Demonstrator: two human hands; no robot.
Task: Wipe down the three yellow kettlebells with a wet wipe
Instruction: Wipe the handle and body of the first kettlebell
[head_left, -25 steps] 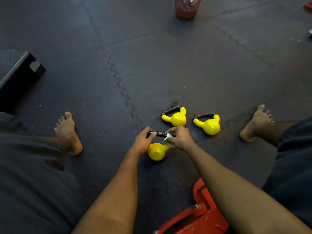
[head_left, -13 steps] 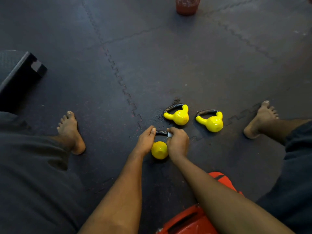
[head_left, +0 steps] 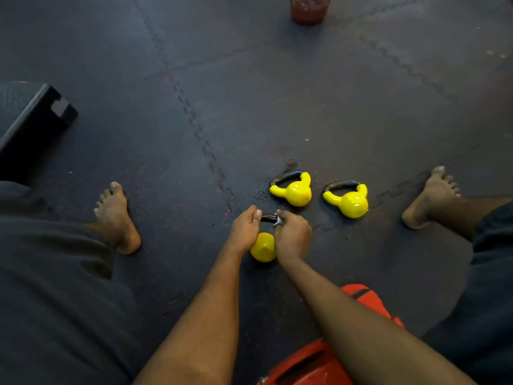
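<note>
Left grip (head_left: 244, 232) holds kettlebell (head_left: 263, 247); right grip (head_left: 293, 237) pinches wipe (head_left: 278, 221).

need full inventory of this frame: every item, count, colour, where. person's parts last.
near kettlebell: 1, yellow, dark handle, under both hands.
far kettlebells: 2, yellow, dark handles, side by side on the mat beyond it.
wet wipe: 1, white, against the near handle.
floor mats: several, dark grey, interlocking, whole floor.
mesh container: 1, red, top edge, cut off.
block: 1, black, left edge.
red object: 1, bottom edge, partly hidden by the arms; unclear what.
feet: 2, bare, either side of the kettlebells.
left-hand grip: 1, curled round the near handle.
right-hand grip: 1, pinches the wipe on that handle.
</note>
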